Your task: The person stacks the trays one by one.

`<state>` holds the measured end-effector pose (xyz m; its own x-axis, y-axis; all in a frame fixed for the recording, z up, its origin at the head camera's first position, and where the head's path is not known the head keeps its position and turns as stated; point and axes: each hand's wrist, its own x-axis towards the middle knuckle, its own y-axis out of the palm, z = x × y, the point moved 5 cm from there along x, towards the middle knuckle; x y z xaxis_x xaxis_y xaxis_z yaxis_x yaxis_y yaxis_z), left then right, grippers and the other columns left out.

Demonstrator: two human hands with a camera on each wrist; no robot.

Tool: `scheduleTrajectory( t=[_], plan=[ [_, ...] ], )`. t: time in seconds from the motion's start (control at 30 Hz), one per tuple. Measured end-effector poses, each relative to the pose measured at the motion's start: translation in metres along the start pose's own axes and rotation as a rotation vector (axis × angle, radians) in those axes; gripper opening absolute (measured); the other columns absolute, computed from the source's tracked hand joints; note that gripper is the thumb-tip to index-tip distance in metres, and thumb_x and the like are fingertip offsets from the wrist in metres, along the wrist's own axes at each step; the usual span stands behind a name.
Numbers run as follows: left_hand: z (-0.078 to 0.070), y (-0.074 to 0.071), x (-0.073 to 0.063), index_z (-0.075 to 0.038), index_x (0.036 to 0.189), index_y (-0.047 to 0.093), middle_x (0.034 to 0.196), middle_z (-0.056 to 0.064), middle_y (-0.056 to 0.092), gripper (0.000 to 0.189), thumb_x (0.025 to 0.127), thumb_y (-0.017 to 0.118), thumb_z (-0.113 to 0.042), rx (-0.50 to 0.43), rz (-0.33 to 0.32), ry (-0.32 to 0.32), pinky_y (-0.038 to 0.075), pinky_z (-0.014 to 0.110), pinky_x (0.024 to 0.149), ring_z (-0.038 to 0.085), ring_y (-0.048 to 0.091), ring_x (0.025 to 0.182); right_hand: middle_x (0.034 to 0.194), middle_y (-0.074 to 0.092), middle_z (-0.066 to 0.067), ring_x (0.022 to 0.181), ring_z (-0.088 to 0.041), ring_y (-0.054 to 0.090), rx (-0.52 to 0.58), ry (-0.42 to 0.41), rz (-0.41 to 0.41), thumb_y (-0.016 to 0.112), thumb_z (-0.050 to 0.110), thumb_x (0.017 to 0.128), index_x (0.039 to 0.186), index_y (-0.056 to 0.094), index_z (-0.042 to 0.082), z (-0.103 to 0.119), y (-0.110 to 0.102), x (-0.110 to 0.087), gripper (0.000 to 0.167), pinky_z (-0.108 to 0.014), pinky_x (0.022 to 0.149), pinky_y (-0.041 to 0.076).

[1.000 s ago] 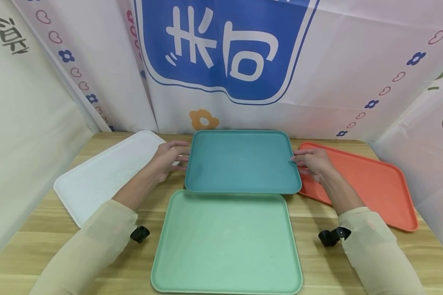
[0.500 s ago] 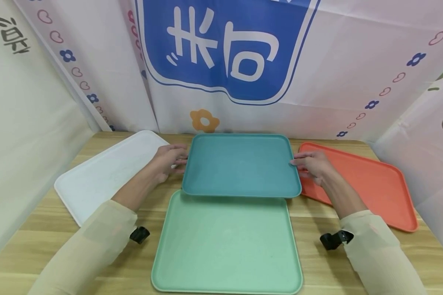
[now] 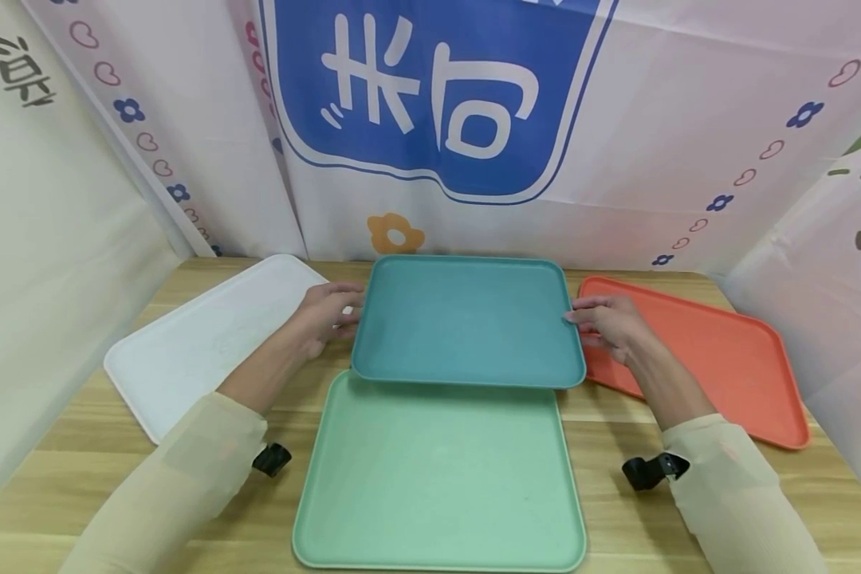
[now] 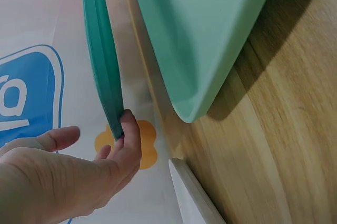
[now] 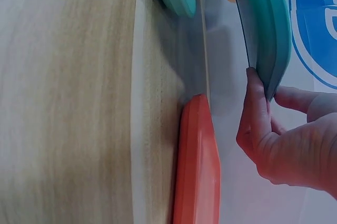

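Note:
A teal rectangular tray (image 3: 466,323) is held between both hands, raised off the table. Its near edge overlaps the light green tray (image 3: 441,478) in the head view. My left hand (image 3: 326,313) is at the tray's left end; in the left wrist view its fingers (image 4: 130,134) support the underside while the thumb stands apart. My right hand (image 3: 608,320) pinches the right end, the thumb at the rim and the fingers (image 5: 255,98) beneath. Both wrist views show a gap between the teal tray and the table.
A white tray (image 3: 211,339) lies slantwise at the left, partly under my left arm. An orange-red tray (image 3: 710,363) lies angled at the right, partly behind my right hand. The wooden table (image 3: 617,526) ends at a printed cloth backdrop (image 3: 617,215).
The teal tray's near edge has come slightly towards me, further over the green tray, both hands staying at its ends. The other trays stay put.

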<state>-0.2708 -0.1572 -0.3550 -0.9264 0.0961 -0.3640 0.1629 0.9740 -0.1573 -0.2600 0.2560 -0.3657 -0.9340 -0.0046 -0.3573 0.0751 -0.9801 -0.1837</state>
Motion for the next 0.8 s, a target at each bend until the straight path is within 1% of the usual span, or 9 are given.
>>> scheduleTrajectory(
  t=[0.13, 0.23, 0.3, 0.4, 0.47, 0.5, 0.57, 0.7, 0.8],
  plan=[
    [0.0013, -0.0002, -0.0002, -0.002, 0.155, 0.041, 0.119, 0.009, 0.055, 0.050, 0.109, 0.049, -0.020, 0.020, 0.007, 0.008, 0.058, 0.023, 0.081, 0.014, 0.062, 0.097, 0.093, 0.060, 0.000, 0.078, -0.010, 0.061, -0.004, -0.001, 0.005, 0.063, 0.008, 0.103, 0.141, 0.048, -0.009, -0.0009, -0.0006, -0.0015, 0.045, -0.023, 0.075, 0.062],
    [0.0020, 0.0000, -0.0004, -0.001, 0.156, 0.040, 0.118, 0.009, 0.056, 0.050, 0.110, 0.050, -0.019, 0.018, 0.010, 0.014, 0.058, 0.022, 0.077, 0.012, 0.062, 0.094, 0.092, 0.060, 0.001, 0.078, -0.010, 0.061, -0.003, 0.002, 0.006, 0.063, 0.008, 0.102, 0.140, 0.049, -0.008, -0.0020, -0.0013, -0.0023, 0.043, -0.023, 0.075, 0.061],
    [0.0024, 0.0002, -0.0007, -0.001, 0.156, 0.040, 0.124, 0.013, 0.056, 0.050, 0.109, 0.049, -0.017, 0.020, 0.013, 0.022, 0.058, 0.022, 0.078, 0.012, 0.061, 0.094, 0.091, 0.060, 0.002, 0.077, -0.009, 0.060, 0.005, 0.004, 0.009, 0.064, 0.009, 0.102, 0.138, 0.051, -0.007, -0.0027, -0.0016, -0.0028, 0.041, -0.023, 0.074, 0.061],
    [0.0034, 0.0007, -0.0008, 0.000, 0.158, 0.037, 0.143, 0.020, 0.052, 0.052, 0.107, 0.046, -0.008, 0.018, 0.023, 0.035, 0.057, 0.024, 0.081, 0.014, 0.059, 0.097, 0.089, 0.060, 0.003, 0.077, -0.009, 0.059, 0.017, 0.007, 0.008, 0.064, 0.008, 0.102, 0.133, 0.053, -0.004, -0.0035, -0.0025, -0.0034, 0.035, -0.022, 0.072, 0.060],
    [0.0042, 0.0009, -0.0007, 0.001, 0.158, 0.035, 0.152, 0.022, 0.046, 0.054, 0.105, 0.043, -0.003, 0.017, 0.030, 0.040, 0.057, 0.027, 0.084, 0.015, 0.058, 0.098, 0.088, 0.060, 0.003, 0.077, -0.009, 0.058, 0.025, 0.007, 0.012, 0.064, 0.008, 0.102, 0.131, 0.053, -0.003, -0.0039, -0.0028, -0.0039, 0.033, -0.022, 0.072, 0.060],
    [0.0045, 0.0011, -0.0006, 0.001, 0.158, 0.034, 0.153, 0.023, 0.046, 0.054, 0.105, 0.043, -0.003, 0.015, 0.031, 0.041, 0.057, 0.028, 0.085, 0.015, 0.058, 0.099, 0.089, 0.059, 0.003, 0.077, -0.009, 0.058, 0.026, 0.006, 0.013, 0.064, 0.008, 0.102, 0.130, 0.053, -0.003, -0.0039, -0.0028, -0.0042, 0.032, -0.022, 0.072, 0.060],
    [0.0054, 0.0012, -0.0001, 0.002, 0.158, 0.036, 0.145, 0.021, 0.052, 0.053, 0.106, 0.045, -0.005, 0.017, 0.034, 0.036, 0.057, 0.029, 0.087, 0.015, 0.058, 0.099, 0.089, 0.060, 0.003, 0.078, -0.009, 0.059, 0.032, 0.007, 0.016, 0.064, 0.008, 0.101, 0.129, 0.053, -0.003, -0.0041, -0.0026, -0.0049, 0.032, -0.022, 0.073, 0.060],
    [0.0066, 0.0009, 0.0002, 0.002, 0.155, 0.041, 0.123, 0.011, 0.059, 0.050, 0.108, 0.050, -0.013, 0.030, 0.030, 0.016, 0.057, 0.028, 0.085, 0.015, 0.062, 0.099, 0.092, 0.061, 0.002, 0.080, -0.010, 0.061, 0.045, 0.010, 0.026, 0.065, 0.008, 0.102, 0.132, 0.053, -0.004, -0.0045, -0.0013, -0.0066, 0.034, -0.024, 0.075, 0.061],
    [0.0065, 0.0000, -0.0008, 0.003, 0.154, 0.042, 0.116, 0.008, 0.064, 0.052, 0.106, 0.053, -0.013, 0.032, 0.022, 0.008, 0.058, 0.027, 0.081, 0.014, 0.064, 0.098, 0.093, 0.062, 0.002, 0.080, -0.010, 0.062, 0.052, 0.009, 0.033, 0.065, 0.009, 0.102, 0.133, 0.052, -0.004, -0.0042, -0.0003, -0.0072, 0.036, -0.024, 0.076, 0.062]
  ],
)
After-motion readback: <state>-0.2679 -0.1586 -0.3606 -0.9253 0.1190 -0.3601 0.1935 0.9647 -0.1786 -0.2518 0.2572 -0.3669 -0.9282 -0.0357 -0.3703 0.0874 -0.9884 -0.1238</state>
